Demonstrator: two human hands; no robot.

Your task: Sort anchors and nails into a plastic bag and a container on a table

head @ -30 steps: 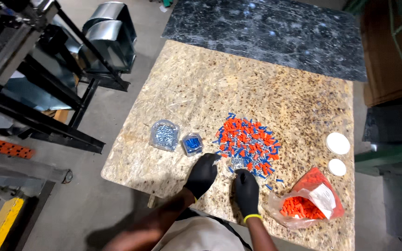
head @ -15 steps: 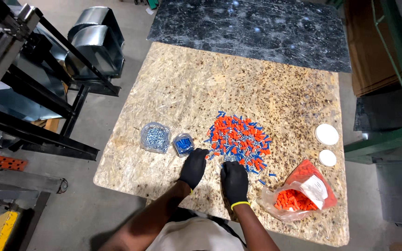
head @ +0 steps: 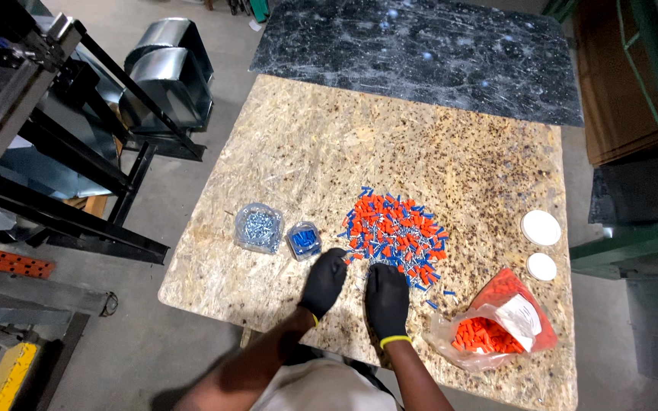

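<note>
Two slabs fill the view: a speckled tan stone surface [head: 306,160] carrying all the small parts, and a dark marbled slab [head: 420,53] butted against its far edge. Fig. order, large to small. Metal rack w/ black braces [head: 55,152], left, on the floor. Pile of orange and blue plastic pieces mixed w/ small metal parts [head: 394,236], approx. centre of the surface, spread flat rather than heaped, probably so single pieces can be picked out. Clear bag of orange pieces [head: 496,331], near right corner, lying open on its side. Left hand [head: 324,283] and right hand [head: 387,301], both in black gloves, rest at the pile's near edge, palms down; fingers look loosely curled toward the surface, but whether they pinch anything cannot be told. Clear tub of silvery parts [head: 258,227] and smaller tub of blue pieces [head: 304,240], just left of the pile, presumably kept within reach. Two white lids [head: 541,227], right edge, well apart from the tubs.
</note>
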